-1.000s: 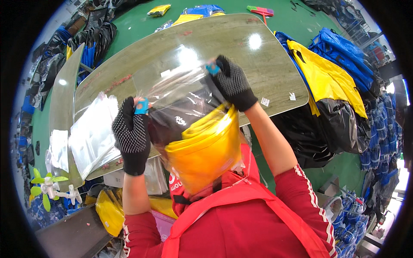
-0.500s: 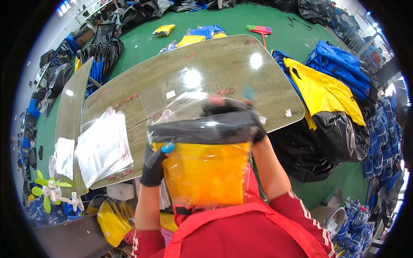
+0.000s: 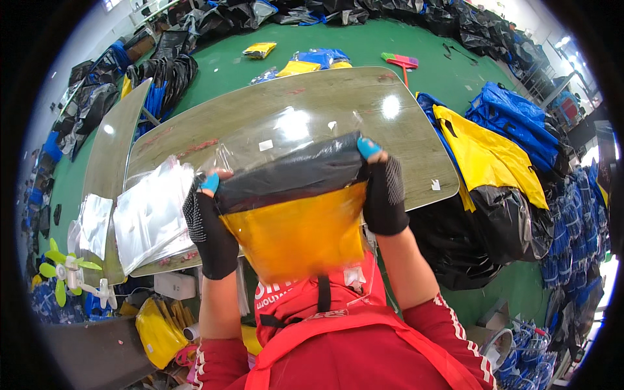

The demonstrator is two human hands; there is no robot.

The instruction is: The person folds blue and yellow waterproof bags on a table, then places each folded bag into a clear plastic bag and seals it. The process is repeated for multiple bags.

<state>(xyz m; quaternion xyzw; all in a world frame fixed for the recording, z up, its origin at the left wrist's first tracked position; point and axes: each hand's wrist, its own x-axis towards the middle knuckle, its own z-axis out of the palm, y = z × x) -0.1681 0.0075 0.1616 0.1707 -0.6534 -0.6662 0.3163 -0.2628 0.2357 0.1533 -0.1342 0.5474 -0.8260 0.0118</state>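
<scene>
Between my hands is a folded black and yellow sheet (image 3: 299,221) inside a clear plastic bag (image 3: 260,146), held up over the near edge of the table. Its black band lies on top and the yellow part hangs toward me, slightly blurred. My left hand (image 3: 211,221), in a black glove with bare, blue-wrapped fingertips, grips the upper left corner. At the upper right corner my right hand (image 3: 385,188), gloved alike, is closed on the other end. The bag's loose clear end reaches beyond the black band over the tabletop.
A stack of clear bags (image 3: 156,218) lies on the left of the wood-grain table (image 3: 247,117). Yellow, blue and black sheets (image 3: 491,156) are heaped at its right edge. A small green fan (image 3: 68,270) is at lower left. Packed bundles (image 3: 312,62) and a broom (image 3: 401,62) lie beyond.
The bagged sheet has tilted, its right side now higher. My left hand has moved up to the upper left corner, and my right hand has come round to the right corner.
</scene>
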